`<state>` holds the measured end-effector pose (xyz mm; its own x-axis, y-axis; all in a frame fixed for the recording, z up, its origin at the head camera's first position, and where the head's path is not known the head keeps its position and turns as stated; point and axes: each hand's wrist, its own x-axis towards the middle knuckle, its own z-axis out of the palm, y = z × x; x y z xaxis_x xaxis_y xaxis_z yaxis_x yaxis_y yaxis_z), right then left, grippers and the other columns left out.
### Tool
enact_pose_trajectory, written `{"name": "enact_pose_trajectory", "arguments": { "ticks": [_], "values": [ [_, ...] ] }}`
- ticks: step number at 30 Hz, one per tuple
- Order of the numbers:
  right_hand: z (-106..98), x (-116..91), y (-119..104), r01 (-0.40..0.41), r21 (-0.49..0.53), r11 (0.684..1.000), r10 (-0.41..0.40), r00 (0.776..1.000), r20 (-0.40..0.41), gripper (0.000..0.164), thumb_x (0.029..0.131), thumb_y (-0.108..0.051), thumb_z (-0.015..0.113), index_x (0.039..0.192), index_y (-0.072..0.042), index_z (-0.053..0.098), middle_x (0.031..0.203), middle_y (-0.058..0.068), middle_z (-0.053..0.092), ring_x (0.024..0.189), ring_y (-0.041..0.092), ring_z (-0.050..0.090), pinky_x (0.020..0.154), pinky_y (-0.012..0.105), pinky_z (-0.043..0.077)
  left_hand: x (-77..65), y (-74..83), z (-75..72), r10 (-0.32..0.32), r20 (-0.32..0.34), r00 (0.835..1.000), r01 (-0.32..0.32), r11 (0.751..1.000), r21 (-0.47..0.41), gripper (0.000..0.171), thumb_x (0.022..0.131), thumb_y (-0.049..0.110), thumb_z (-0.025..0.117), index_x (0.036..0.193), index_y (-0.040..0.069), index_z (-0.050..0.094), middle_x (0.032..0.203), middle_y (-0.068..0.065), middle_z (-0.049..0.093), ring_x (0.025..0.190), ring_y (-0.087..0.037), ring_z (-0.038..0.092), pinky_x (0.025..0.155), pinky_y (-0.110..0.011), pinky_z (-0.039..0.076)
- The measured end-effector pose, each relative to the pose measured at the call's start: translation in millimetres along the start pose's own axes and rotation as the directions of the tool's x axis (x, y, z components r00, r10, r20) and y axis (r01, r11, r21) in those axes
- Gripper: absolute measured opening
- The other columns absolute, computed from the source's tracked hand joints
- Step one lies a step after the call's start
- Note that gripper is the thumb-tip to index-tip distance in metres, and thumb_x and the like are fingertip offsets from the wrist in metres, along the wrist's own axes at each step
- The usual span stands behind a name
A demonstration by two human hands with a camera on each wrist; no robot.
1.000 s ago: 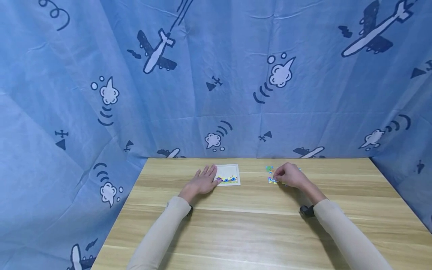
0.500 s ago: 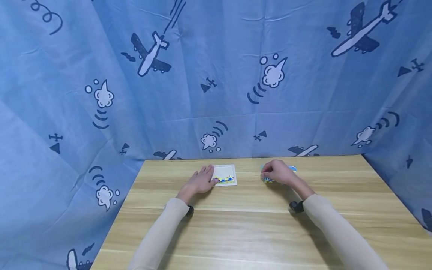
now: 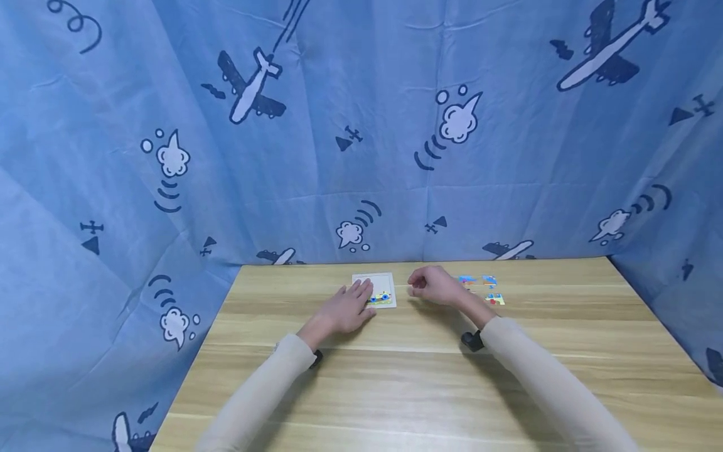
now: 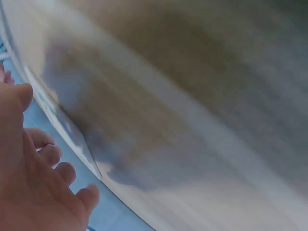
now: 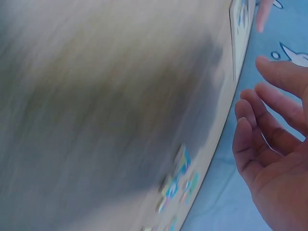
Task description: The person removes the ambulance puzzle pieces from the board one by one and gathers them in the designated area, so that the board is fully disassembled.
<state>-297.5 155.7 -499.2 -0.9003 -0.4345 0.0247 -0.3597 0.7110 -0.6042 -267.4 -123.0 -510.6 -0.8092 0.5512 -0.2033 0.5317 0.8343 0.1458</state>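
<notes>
A white square puzzle board (image 3: 381,280) lies near the far side of the table. Several joined pieces with a yellow and blue picture (image 3: 381,298) fill the visible part of its lower edge. My left hand (image 3: 347,309) lies over the board's left part with fingers extended, hiding some of it. Just right of the board, my right hand (image 3: 437,287) hovers over the table. In the right wrist view, its fingers (image 5: 276,132) are loosely bent, thumb and index apart, and nothing shows between them. Loose puzzle pieces (image 3: 494,299) lie to its right, some possibly hidden below it.
A wooden table (image 3: 384,389) extends towards me. Behind it and at both sides hangs a blue curtain (image 3: 395,125) with aeroplane prints. More loose puzzle pieces (image 5: 183,159) appear below my right hand in the right wrist view, blurred.
My right hand has moved left from over the loose pieces towards the board, uncovering some on the right. My left hand has shifted slightly right, further over the board.
</notes>
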Motion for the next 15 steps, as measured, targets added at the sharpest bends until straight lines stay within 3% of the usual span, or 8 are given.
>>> {"name": "enact_pose_trajectory", "arguments": {
  "ticks": [7,15],
  "values": [
    [15.5,11.2,-9.0,0.028,-0.008,1.0,-0.028,0.999,0.041,0.029,0.093,-0.015,0.079,0.116,0.003,0.074,0.099,0.012,0.078,0.087,0.017,0.071,0.082,0.038,0.062,-5.9,5.9,9.3,0.03,0.018,0.999,-0.031,0.998,0.059,0.07,0.114,0.051,0.029,0.169,0.009,0.017,0.179,-0.006,0.014,0.166,-0.026,0.016,0.134,-0.052,0.023],
    [29.8,20.7,-21.2,0.086,-0.032,0.996,-0.084,0.995,0.046,0.038,0.087,-0.012,0.082,0.119,0.006,0.073,0.107,0.017,0.076,0.09,0.019,0.072,0.086,0.039,0.063,-10.0,11.8,17.7,0.049,0.017,0.999,-0.05,0.998,0.046,0.072,0.113,0.052,0.027,0.17,0.009,0.015,0.179,-0.006,0.012,0.167,-0.025,0.015,0.134,-0.053,0.021]
  ]
}}
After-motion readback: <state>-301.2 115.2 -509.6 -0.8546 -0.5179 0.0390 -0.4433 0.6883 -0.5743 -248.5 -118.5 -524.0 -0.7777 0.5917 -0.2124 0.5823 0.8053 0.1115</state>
